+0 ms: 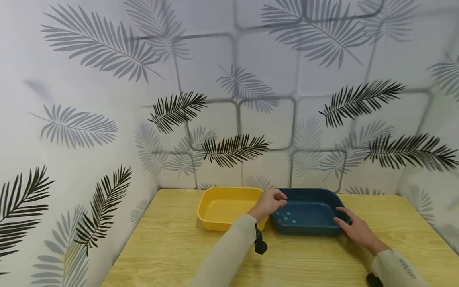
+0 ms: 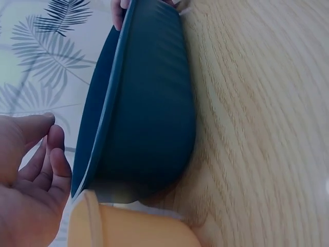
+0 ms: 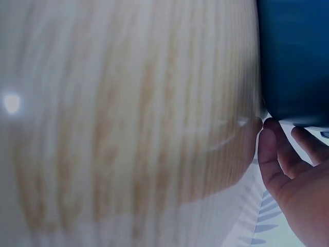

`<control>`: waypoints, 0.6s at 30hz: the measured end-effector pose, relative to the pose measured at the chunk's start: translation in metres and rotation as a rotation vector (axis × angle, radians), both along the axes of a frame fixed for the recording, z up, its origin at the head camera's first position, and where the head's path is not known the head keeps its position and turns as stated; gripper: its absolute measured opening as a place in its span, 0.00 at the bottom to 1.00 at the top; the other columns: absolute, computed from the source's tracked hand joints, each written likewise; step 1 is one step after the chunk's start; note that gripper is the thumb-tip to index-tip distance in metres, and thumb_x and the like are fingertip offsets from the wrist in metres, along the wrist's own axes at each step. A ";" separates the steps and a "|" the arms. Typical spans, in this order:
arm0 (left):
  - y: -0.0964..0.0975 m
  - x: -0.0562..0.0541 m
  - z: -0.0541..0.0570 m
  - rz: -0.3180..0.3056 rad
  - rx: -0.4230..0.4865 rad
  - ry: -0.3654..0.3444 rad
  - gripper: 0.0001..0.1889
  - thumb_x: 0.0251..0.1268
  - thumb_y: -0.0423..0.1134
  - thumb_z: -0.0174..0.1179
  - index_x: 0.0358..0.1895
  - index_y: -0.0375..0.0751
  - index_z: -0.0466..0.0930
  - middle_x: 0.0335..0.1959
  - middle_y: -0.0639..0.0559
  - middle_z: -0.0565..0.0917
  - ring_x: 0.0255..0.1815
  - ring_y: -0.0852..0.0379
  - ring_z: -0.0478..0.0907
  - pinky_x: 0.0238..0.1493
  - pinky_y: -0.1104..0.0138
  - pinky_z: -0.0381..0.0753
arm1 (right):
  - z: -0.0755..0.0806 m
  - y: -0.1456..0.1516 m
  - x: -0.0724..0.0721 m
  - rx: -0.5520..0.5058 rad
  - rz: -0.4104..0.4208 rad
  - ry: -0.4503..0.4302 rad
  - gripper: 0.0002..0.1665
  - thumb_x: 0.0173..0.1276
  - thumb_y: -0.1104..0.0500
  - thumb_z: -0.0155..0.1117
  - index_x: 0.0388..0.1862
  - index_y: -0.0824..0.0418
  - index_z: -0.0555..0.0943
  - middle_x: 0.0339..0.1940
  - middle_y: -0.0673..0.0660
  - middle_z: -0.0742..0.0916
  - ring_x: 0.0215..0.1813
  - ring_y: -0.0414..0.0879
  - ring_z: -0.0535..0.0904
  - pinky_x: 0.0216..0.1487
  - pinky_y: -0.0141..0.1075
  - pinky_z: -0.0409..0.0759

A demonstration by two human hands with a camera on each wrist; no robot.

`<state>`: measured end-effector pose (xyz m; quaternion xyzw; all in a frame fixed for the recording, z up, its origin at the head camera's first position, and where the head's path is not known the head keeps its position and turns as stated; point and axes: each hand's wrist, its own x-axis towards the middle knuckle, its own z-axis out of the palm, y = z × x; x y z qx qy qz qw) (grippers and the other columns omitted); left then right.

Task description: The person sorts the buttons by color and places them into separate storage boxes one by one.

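A dark blue plastic basin (image 1: 308,230) stands on the table, with several small light-blue rings (image 1: 285,218) at the left of its floor. My left hand (image 1: 269,203) hovers above the left end of that basin, close to a yellow basin (image 1: 215,226). Its fingers are loosely bent, thumb near the forefinger, and nothing shows between them in the left wrist view. At the opposite end my right hand (image 1: 356,230) holds the blue basin, fingertips over the rim. The right wrist view shows its fingers (image 3: 270,149) close to the basin's outer corner.
Both basins sit side by side near the back edge of the wood-grain table (image 1: 161,247), their ends close together. Behind them rises a white backdrop (image 1: 265,123) printed with feathery leaves, which also lines both sides. A black device (image 1: 259,242) is strapped to the left wrist.
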<state>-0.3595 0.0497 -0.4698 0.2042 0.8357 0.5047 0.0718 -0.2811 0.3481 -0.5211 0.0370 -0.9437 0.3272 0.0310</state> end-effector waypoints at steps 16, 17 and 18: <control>-0.060 0.032 0.007 -0.119 -0.134 0.013 0.08 0.67 0.42 0.59 0.39 0.42 0.84 0.28 0.58 0.80 0.28 0.62 0.74 0.30 0.71 0.75 | 0.007 0.013 -0.003 0.015 0.015 -0.026 0.45 0.74 0.40 0.46 0.72 0.73 0.50 0.66 0.83 0.58 0.61 0.79 0.60 0.53 0.67 0.63; -0.065 0.035 0.006 -0.124 -0.144 0.015 0.09 0.67 0.43 0.59 0.39 0.43 0.84 0.29 0.58 0.80 0.28 0.62 0.74 0.30 0.71 0.75 | 0.009 0.012 -0.002 0.009 0.012 -0.030 0.46 0.74 0.40 0.45 0.73 0.73 0.47 0.66 0.83 0.57 0.61 0.79 0.60 0.53 0.67 0.63; -0.070 0.038 0.006 -0.128 -0.157 0.028 0.09 0.67 0.43 0.59 0.39 0.42 0.84 0.30 0.59 0.80 0.29 0.63 0.75 0.30 0.71 0.76 | 0.010 0.011 -0.002 0.006 0.010 -0.034 0.47 0.74 0.40 0.45 0.73 0.74 0.46 0.66 0.84 0.57 0.60 0.79 0.60 0.52 0.67 0.64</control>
